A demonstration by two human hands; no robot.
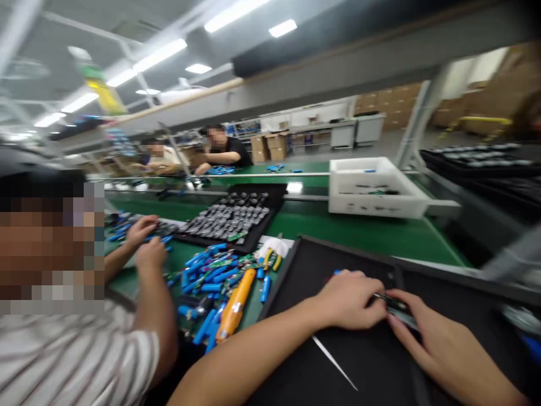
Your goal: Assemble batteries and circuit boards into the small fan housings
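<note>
Over the black tray (338, 254), my right hand (439, 338) grips a small grey-and-black device with a green circuit board (401, 313) between thumb and fingers. My left hand (353, 299) is closed, its fingertips meeting the device's left end; its palm is hidden. A thin pointed metal tool (336, 363) sticks out below my left wrist; whether the hand holds it or it lies on the tray, I cannot tell. Beyond my left knuckles shows a small blue-and-red bit (337, 273).
Left of the tray lie an orange electric screwdriver (236, 304), yellow-handled pliers (273, 259) and piled blue cells with boards (211, 273). A tray of metal parts (230, 217) and a white bin (376, 197) stand beyond. A co-worker (76, 349) works close on my left.
</note>
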